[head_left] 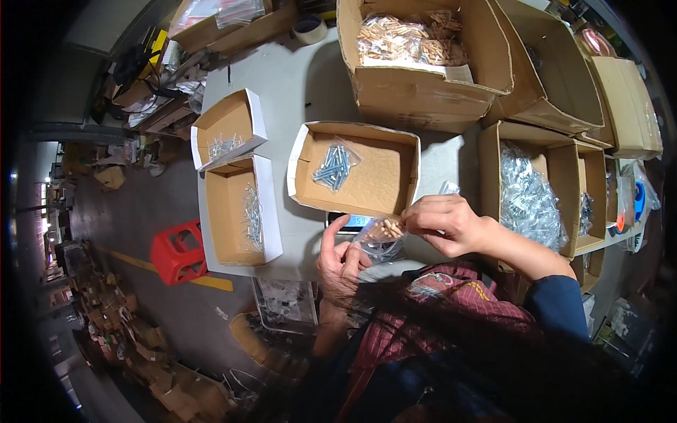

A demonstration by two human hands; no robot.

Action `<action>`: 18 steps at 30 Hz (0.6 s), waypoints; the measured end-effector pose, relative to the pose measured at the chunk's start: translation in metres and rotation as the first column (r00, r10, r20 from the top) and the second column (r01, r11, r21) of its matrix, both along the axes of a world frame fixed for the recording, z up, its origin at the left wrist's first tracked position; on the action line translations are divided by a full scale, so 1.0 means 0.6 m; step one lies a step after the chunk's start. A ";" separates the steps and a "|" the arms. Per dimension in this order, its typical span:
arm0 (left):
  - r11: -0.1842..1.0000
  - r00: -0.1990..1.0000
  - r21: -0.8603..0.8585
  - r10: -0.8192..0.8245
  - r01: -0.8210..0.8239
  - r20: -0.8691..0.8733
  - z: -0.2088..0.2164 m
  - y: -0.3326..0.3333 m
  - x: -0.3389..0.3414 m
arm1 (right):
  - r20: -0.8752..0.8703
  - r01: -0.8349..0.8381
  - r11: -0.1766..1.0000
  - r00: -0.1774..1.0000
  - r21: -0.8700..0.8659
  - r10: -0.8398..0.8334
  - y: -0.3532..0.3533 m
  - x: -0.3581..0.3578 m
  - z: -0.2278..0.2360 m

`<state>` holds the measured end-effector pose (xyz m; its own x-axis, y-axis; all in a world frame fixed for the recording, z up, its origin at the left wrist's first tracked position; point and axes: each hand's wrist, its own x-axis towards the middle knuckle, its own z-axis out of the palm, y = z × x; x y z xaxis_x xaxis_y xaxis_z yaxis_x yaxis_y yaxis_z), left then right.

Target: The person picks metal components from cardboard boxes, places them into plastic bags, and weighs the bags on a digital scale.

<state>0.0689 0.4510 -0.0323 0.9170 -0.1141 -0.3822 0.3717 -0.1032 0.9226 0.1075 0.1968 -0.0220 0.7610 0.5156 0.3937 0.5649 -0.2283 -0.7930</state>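
A small clear plastic bag of wooden dowels [385,230] is held between my two hands at the table's front edge. The fingers of my left hand [340,257] pinch its lower left side, with the index finger raised. My right hand [446,224] is closed on the bag's upper right edge. Just beyond them a shallow cardboard tray [386,169] appears to rest on a digital scale [352,223], whose lit display shows under the tray's near edge. Inside the tray lies a clear bag of screws [336,167].
Two white-sided cardboard trays [269,204] with loose screws stand at left. A big carton [423,88] of bagged dowels is at the back. Right of my hands, another carton [490,187] holds bagged hardware. A tape roll [309,30] lies far back; a red stool [178,252] stands on the floor.
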 end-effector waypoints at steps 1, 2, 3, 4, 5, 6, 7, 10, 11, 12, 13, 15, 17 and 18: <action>1.000 1.000 0.003 0.002 -0.002 0.001 -0.002 0.002 -0.004 | 0.022 -0.029 1.000 0.999 0.011 0.029 -0.004 0.001 0.000; 0.999 0.999 -0.024 0.032 -0.032 -0.001 -0.005 0.004 -0.008 | 0.045 -0.060 0.998 0.997 0.021 0.059 -0.006 0.002 -0.002; 0.997 0.998 -0.052 0.063 -0.063 -0.003 -0.007 0.007 -0.011 | 0.045 -0.065 0.998 0.997 0.023 0.064 -0.006 0.001 -0.003; 0.997 0.997 -0.031 0.070 -0.071 -0.018 -0.007 0.007 -0.014 | 0.056 -0.098 0.995 0.994 0.003 0.098 -0.007 0.000 -0.004; 0.996 0.997 -0.031 0.078 -0.078 -0.019 -0.004 0.007 -0.015 | 0.066 -0.132 0.991 0.989 -0.017 0.133 -0.006 0.000 -0.004; 0.995 0.999 -0.082 0.053 -0.053 -0.002 -0.002 0.006 -0.017 | 0.079 -0.126 0.991 0.989 -0.036 0.128 0.003 -0.002 -0.009; 0.991 0.999 -0.132 0.029 -0.027 0.016 0.000 0.004 -0.020 | 0.078 -0.134 0.990 0.988 -0.035 0.136 0.011 -0.005 -0.008; 0.998 0.999 -0.053 0.015 -0.017 -0.045 0.052 -0.021 -0.024 | 0.018 -0.121 0.987 0.992 -0.103 0.123 0.046 -0.018 -0.009; 0.999 0.998 0.024 -0.032 0.033 -0.048 0.057 -0.026 -0.022 | -0.090 -0.169 0.967 0.984 -0.192 0.155 0.056 -0.024 -0.011; 0.996 0.997 -0.019 -0.083 0.083 0.007 0.050 -0.024 -0.026 | -0.159 -0.230 0.917 0.969 -0.326 0.186 0.066 -0.025 -0.015; 0.994 0.995 -0.055 -0.098 0.098 0.007 0.055 -0.026 -0.029 | -0.233 -0.296 0.845 0.949 -0.445 0.210 0.077 -0.024 -0.020; 0.989 0.992 -0.076 -0.126 0.128 0.027 0.055 -0.023 -0.033 | -0.287 -0.338 0.790 0.934 -0.511 0.214 0.092 -0.003 -0.015; 0.997 0.999 -0.069 -0.026 0.025 -0.019 0.056 -0.017 -0.036 | -0.466 -0.572 0.731 0.796 -0.371 0.386 0.104 0.054 0.003; 0.995 0.996 -0.070 0.064 -0.069 -0.062 0.059 -0.016 -0.037 | -0.553 -0.492 0.859 0.759 -0.141 0.344 0.105 0.076 0.007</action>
